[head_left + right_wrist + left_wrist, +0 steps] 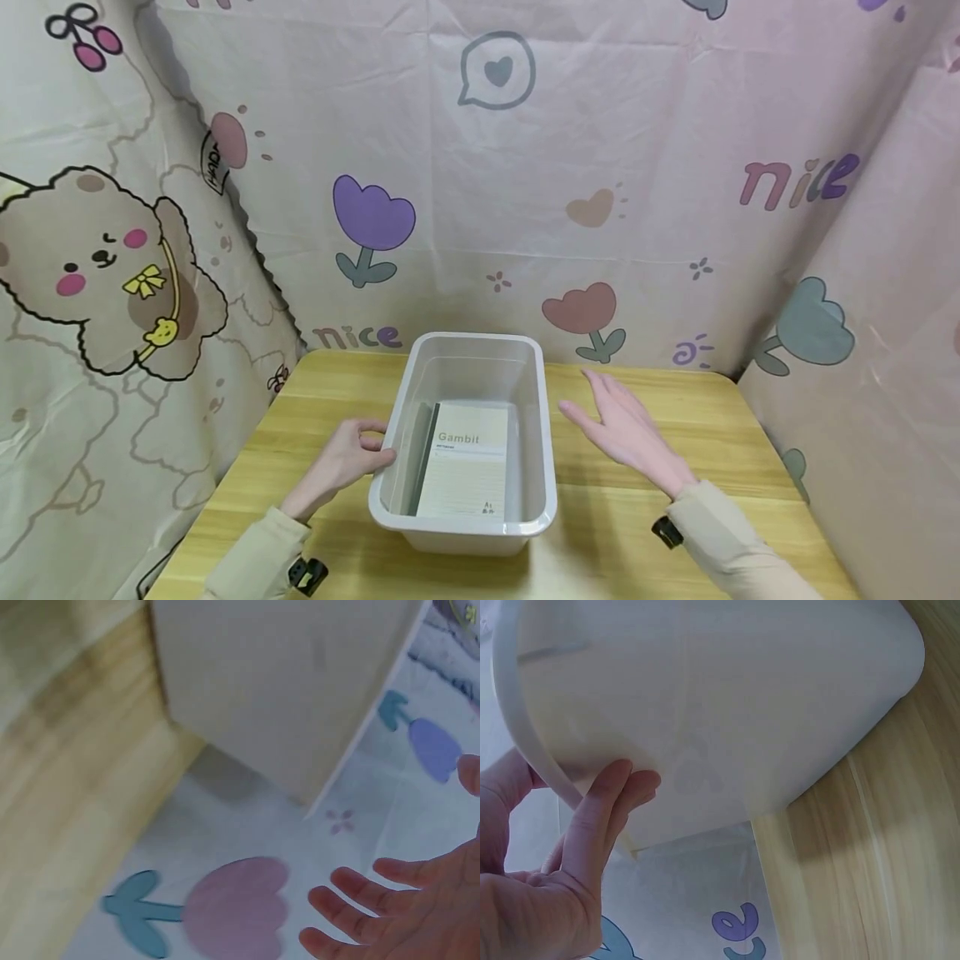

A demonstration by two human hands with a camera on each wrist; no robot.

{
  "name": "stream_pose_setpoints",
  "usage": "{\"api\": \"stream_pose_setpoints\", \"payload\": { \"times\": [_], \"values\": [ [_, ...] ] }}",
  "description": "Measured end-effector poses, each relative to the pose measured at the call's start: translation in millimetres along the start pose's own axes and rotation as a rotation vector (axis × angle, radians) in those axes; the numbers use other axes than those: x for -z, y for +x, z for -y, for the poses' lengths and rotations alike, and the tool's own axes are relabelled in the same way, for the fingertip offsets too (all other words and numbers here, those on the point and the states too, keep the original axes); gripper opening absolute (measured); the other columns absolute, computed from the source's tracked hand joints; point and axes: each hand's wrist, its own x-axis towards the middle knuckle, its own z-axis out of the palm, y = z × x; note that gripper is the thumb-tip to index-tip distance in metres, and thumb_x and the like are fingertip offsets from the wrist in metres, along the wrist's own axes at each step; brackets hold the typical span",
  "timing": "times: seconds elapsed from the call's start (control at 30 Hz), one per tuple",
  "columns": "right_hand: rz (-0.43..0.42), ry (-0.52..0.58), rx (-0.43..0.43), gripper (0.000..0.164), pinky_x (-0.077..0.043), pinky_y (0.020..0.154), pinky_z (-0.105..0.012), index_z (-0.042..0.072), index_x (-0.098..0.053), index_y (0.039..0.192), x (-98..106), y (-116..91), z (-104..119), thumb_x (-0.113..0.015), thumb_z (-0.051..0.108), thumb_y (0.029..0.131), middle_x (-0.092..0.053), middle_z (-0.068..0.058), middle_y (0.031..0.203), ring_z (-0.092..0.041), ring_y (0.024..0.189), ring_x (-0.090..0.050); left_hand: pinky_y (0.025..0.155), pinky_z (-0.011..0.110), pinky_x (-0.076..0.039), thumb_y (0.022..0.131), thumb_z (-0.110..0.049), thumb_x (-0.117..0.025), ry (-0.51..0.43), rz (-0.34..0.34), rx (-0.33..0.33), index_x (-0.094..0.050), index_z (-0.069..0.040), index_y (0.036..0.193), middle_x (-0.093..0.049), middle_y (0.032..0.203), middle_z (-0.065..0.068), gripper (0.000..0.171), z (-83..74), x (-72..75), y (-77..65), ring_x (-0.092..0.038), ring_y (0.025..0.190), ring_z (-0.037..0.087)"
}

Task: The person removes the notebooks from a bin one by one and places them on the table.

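A white plastic bin [465, 527] stands on the wooden table, and a notebook [467, 467] marked "Gambit" lies inside it. A second, edge-on book or panel shows along the notebook's left side. My left hand [351, 457] grips the bin's left rim, thumb over the edge; in the left wrist view the fingers [592, 817] lie against the outer wall. To the right of the bin, apart from it, my right hand [626, 429] is held with fingers spread and nothing in it. The right wrist view shows those fingers [375, 900] extended near the bin's outer wall [255, 690].
The wooden table [720, 450] reaches back to a patterned curtain [487, 192] that hangs behind and on both sides. The bin's far end stands close to that curtain. A small black device [307, 575] sits on the left sleeve, another [667, 532] on the right.
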Motion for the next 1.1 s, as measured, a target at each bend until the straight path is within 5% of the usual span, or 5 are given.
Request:
{"api": "stream_pose_setpoints", "payload": {
  "times": [0.4, 0.87, 1.1],
  "values": [
    [0.089, -0.181, 0.129, 0.085, -0.044, 0.110, -0.053, 0.000, -0.044, 0.147, 4.0, 38.4, 65.8, -0.048, 0.066, 0.095, -0.058, -0.019, 0.135, -0.037, 0.126, -0.053, 0.072, 0.036, -0.063, 0.082, 0.000, -0.068, -0.003, 0.024, 0.012, -0.050, 0.019, 0.126, -0.075, 0.092, 0.027, 0.050, -0.7, 0.7, -11.5, -0.075, 0.083, 0.027],
    [0.209, -0.301, 0.142, 0.076, -0.051, 0.093, -0.047, 0.001, -0.055, 0.132, -13.9, 80.0, 124.3, -0.051, 0.066, 0.093, -0.061, -0.016, 0.121, -0.034, 0.116, -0.057, 0.071, 0.036, -0.063, 0.079, 0.000, -0.069, 0.028, 0.008, 0.030, -0.051, 0.017, 0.123, -0.077, 0.090, 0.022, 0.050, -1.5, 1.0, -16.7, -0.075, 0.083, 0.026],
    [0.276, -0.280, 0.085, 0.077, -0.049, 0.104, -0.050, 0.000, -0.053, 0.132, -40.5, 99.5, 138.4, -0.052, 0.067, 0.092, -0.058, -0.019, 0.130, -0.035, 0.125, -0.054, 0.073, 0.037, -0.064, 0.079, 0.001, -0.068, 0.010, 0.018, 0.027, -0.049, 0.019, 0.124, -0.076, 0.091, 0.025, 0.052, -0.2, 0.3, -17.8, -0.076, 0.084, 0.027]
  ]
}}
